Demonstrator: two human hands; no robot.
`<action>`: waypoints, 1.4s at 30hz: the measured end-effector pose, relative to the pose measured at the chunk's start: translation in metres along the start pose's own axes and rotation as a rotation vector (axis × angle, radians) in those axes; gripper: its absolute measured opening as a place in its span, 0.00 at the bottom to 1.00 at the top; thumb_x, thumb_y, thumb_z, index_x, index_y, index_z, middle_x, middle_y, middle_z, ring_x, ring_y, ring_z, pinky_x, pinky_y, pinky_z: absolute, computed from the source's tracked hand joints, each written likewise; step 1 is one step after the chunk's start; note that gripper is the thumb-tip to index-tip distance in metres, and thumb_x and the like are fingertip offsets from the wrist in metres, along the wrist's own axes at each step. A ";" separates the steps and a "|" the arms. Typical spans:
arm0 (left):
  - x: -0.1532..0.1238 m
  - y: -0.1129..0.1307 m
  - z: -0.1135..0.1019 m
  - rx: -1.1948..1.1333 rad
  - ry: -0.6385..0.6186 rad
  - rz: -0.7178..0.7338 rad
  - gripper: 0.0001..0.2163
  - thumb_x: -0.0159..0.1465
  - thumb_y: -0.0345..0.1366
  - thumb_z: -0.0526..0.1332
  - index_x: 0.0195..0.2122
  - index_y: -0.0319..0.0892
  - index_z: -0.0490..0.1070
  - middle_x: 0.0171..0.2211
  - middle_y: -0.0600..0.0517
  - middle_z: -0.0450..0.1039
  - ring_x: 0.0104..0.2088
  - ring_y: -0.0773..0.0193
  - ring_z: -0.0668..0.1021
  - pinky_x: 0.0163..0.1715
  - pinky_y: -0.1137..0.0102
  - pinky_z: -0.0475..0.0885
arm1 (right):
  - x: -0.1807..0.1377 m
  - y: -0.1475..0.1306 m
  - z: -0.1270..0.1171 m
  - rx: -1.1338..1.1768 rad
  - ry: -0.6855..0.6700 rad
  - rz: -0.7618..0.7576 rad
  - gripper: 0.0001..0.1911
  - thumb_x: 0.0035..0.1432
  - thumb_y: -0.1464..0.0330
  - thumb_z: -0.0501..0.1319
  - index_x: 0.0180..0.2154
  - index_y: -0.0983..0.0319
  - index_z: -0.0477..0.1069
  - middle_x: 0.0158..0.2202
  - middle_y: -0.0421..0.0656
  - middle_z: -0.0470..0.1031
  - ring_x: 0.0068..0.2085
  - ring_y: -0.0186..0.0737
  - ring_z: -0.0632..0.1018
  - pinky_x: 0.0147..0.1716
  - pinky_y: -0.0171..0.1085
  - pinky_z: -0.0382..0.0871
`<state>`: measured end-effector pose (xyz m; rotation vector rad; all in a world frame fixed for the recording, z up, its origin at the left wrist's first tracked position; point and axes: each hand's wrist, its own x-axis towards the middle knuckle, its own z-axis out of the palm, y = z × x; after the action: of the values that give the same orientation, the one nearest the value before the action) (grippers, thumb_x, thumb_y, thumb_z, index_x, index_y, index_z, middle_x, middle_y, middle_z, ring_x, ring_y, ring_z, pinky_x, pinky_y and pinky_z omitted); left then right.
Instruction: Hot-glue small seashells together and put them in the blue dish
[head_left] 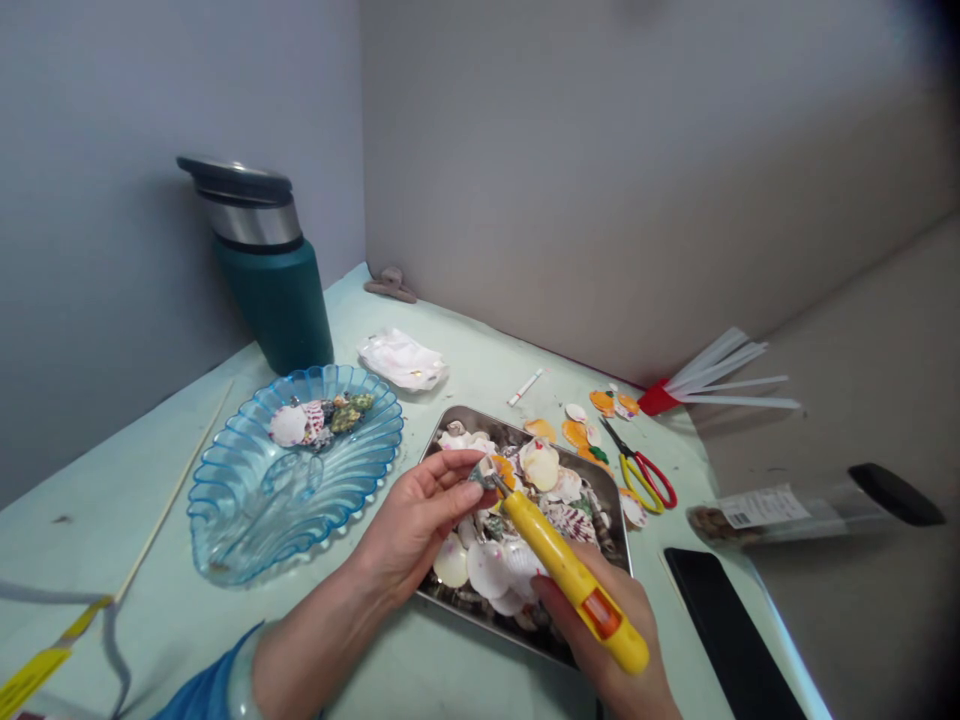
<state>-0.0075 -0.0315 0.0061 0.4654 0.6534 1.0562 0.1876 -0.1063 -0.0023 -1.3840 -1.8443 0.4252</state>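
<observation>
My left hand (416, 525) pinches a small shell (480, 470) over a metal tray (450, 425) full of shells. My right hand (615, 640) grips a yellow tool with an orange slider (574, 580). Its metal tip touches the small shell. White, orange and patterned shells fill the tray under both hands. A blue glass shell-shaped dish (292, 480) lies to the left of the tray and holds a few decorated shells (319, 418) at its far end.
A teal flask (266, 265) stands at the back left. Red-and-yellow scissors (645, 475), loose orange shells (592, 420), white sticks with a red band (712, 385), a clear tube (780, 510), a black phone (727, 630), a wooden skewer (176, 490) and a crumpled wrapper (403, 358) lie around.
</observation>
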 end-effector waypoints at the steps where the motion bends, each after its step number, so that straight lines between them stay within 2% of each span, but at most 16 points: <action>1: 0.000 0.000 0.000 0.001 0.001 0.001 0.13 0.51 0.28 0.71 0.38 0.39 0.77 0.36 0.49 0.79 0.36 0.65 0.79 0.43 0.70 0.73 | 0.000 0.001 0.000 -0.001 -0.006 -0.010 0.07 0.59 0.65 0.62 0.36 0.62 0.74 0.25 0.41 0.77 0.23 0.37 0.77 0.24 0.33 0.73; 9: -0.001 0.000 0.000 -0.010 -0.004 0.006 0.12 0.51 0.29 0.71 0.37 0.40 0.78 0.37 0.50 0.79 0.36 0.65 0.80 0.44 0.69 0.73 | -0.001 0.001 0.001 0.010 0.013 0.010 0.06 0.59 0.67 0.62 0.37 0.62 0.73 0.29 0.42 0.78 0.26 0.37 0.78 0.27 0.32 0.73; 21: -0.001 0.000 0.000 -0.008 0.000 -0.005 0.11 0.52 0.30 0.71 0.38 0.39 0.77 0.37 0.48 0.79 0.36 0.64 0.80 0.45 0.68 0.73 | 0.001 -0.001 0.003 0.027 0.038 0.010 0.06 0.59 0.67 0.62 0.37 0.62 0.74 0.28 0.43 0.79 0.25 0.38 0.78 0.26 0.32 0.73; 27: -0.002 0.002 0.002 -0.011 0.009 0.002 0.14 0.51 0.30 0.72 0.40 0.39 0.78 0.40 0.47 0.79 0.38 0.62 0.80 0.47 0.66 0.73 | 0.000 -0.001 0.002 0.038 0.023 0.019 0.07 0.59 0.67 0.62 0.39 0.62 0.74 0.31 0.44 0.80 0.28 0.39 0.80 0.28 0.32 0.74; 32: -0.002 0.002 0.002 0.008 0.009 -0.004 0.14 0.52 0.30 0.71 0.41 0.39 0.78 0.41 0.47 0.79 0.40 0.61 0.79 0.46 0.67 0.73 | -0.002 0.002 0.002 0.020 0.007 0.005 0.07 0.59 0.65 0.63 0.37 0.62 0.73 0.26 0.41 0.77 0.23 0.37 0.77 0.24 0.32 0.72; 35: -0.002 0.001 0.001 0.004 0.009 -0.006 0.13 0.53 0.29 0.70 0.40 0.39 0.78 0.39 0.47 0.79 0.40 0.63 0.79 0.45 0.69 0.73 | -0.001 0.002 0.001 0.015 -0.002 -0.018 0.07 0.59 0.65 0.62 0.37 0.62 0.74 0.26 0.42 0.78 0.23 0.38 0.77 0.24 0.33 0.72; 42: -0.002 0.001 0.001 0.010 0.003 -0.002 0.14 0.52 0.30 0.71 0.41 0.39 0.78 0.42 0.46 0.79 0.41 0.61 0.79 0.47 0.66 0.73 | 0.000 -0.001 0.001 0.008 0.007 0.020 0.07 0.60 0.65 0.61 0.36 0.62 0.74 0.25 0.42 0.77 0.23 0.37 0.77 0.25 0.33 0.74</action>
<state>-0.0084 -0.0327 0.0080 0.4716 0.6622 1.0527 0.1864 -0.1066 -0.0020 -1.3984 -1.8222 0.4366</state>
